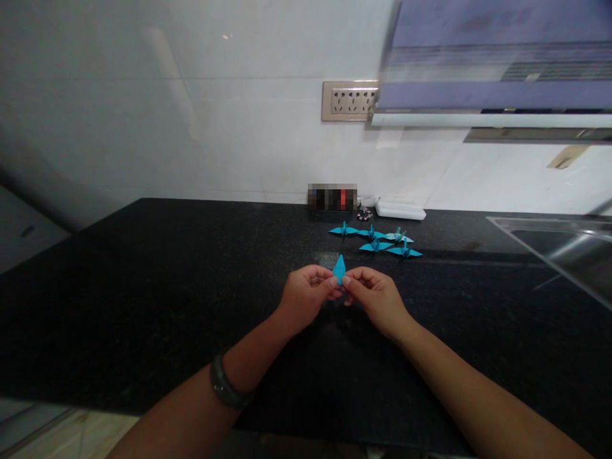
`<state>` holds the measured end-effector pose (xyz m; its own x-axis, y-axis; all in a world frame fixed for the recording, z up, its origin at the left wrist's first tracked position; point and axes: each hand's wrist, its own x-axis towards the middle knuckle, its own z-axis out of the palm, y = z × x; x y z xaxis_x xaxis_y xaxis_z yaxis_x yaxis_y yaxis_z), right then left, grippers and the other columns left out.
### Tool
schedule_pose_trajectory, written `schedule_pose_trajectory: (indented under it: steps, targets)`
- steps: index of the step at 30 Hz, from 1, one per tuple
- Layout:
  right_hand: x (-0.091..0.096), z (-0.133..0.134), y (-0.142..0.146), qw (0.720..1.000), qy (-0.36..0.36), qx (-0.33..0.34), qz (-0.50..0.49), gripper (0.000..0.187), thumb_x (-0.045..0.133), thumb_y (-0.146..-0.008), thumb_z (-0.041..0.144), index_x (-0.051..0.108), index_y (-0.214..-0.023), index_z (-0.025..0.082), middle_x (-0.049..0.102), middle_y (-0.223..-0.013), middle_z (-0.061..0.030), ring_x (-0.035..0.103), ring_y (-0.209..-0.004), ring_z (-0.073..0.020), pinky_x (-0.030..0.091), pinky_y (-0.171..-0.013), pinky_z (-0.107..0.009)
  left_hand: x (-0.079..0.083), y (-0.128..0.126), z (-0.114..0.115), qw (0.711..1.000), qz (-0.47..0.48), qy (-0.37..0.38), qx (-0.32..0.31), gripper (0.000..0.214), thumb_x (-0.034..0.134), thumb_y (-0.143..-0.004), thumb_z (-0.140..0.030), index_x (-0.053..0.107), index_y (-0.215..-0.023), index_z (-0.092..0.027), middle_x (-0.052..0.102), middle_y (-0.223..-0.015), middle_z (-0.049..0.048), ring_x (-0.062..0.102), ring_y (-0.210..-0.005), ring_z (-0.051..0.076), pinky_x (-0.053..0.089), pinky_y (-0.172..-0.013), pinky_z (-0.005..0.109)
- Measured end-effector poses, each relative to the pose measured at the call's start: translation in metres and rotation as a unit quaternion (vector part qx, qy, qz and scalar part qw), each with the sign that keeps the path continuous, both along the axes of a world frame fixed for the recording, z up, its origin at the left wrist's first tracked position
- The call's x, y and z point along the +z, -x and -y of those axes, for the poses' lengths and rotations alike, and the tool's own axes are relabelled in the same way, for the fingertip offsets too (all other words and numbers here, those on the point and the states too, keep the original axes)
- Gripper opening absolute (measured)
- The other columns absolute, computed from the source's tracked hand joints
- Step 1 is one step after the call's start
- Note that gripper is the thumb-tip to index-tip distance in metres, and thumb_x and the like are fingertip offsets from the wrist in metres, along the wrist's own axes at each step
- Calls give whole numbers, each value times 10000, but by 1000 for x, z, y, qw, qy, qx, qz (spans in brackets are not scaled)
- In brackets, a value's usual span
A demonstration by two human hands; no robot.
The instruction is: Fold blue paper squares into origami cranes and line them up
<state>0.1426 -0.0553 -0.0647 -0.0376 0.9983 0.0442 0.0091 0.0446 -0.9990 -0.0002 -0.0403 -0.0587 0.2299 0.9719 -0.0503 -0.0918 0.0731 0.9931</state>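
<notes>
Both hands meet above the middle of a black stone counter (143, 287). My left hand (306, 294) and my right hand (375, 296) each pinch the lower end of a small folded piece of blue paper (339, 268), whose pointed tip stands up between the thumbs. A dark bangle (224, 386) circles my left wrist. Beyond the hands, several finished blue paper cranes (377, 241) lie together on the counter.
A steel sink (564, 248) is set into the counter at the right. Against the white wall stand a flat white box (400, 209) and a small dark object (364, 214). A socket strip (349, 101) is on the wall; a range hood (497, 64) hangs upper right.
</notes>
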Motion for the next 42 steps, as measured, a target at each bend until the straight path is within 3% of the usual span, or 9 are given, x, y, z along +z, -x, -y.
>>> schedule_pose_trajectory:
  steps: [5,15,21,27,31,37,42]
  targets:
    - [-4,-1,1,998,1,8,-63,225,640,-690,286,517,-835,166,565,-601,36,518,-505,-88,450,-474,-226,2,0,0,999,32,7,-11,348,665,-654,-206,481,-942,-143,635,-614,-6,619,-536,129,501,-537,247]
    - [-3,-1,3,997,-10,3,-77,247,652,-661,249,449,-790,192,529,-568,68,522,-476,-82,453,-451,-211,2,1,-1,1000,12,-11,-16,365,657,-649,-191,454,-950,-154,616,-576,-22,606,-508,122,492,-526,234]
    - [-5,0,5,995,44,26,-86,250,640,-686,317,538,-848,156,605,-685,-4,547,-541,-93,467,-509,-233,3,1,-1,999,17,-30,15,385,656,-649,-188,444,-970,-161,625,-591,-19,602,-525,118,486,-537,230]
    - [-3,0,1,1000,-3,11,29,178,606,-713,330,584,-711,153,571,-608,13,484,-473,-75,404,-462,-216,2,-1,0,1000,-8,-6,16,246,667,-640,-242,582,-832,-114,650,-691,38,605,-624,122,477,-624,244]
    - [-4,0,0,996,-6,42,79,195,580,-736,350,577,-704,158,514,-566,33,459,-447,-73,373,-436,-212,2,1,-1,999,-41,-21,20,222,657,-651,-316,630,-725,-108,622,-621,21,538,-540,95,419,-525,213]
    - [-3,4,5,995,13,84,42,202,617,-704,363,576,-723,167,492,-572,42,448,-450,-69,375,-432,-205,4,5,-1,998,-46,-23,41,225,673,-628,-342,623,-623,-122,587,-543,3,495,-493,91,375,-474,209]
    - [-3,6,7,997,26,66,11,221,641,-682,360,568,-621,161,521,-538,28,429,-427,-67,332,-406,-202,7,3,3,998,-42,-25,34,217,672,-625,-329,605,-569,-131,581,-516,2,487,-470,94,375,-466,218]
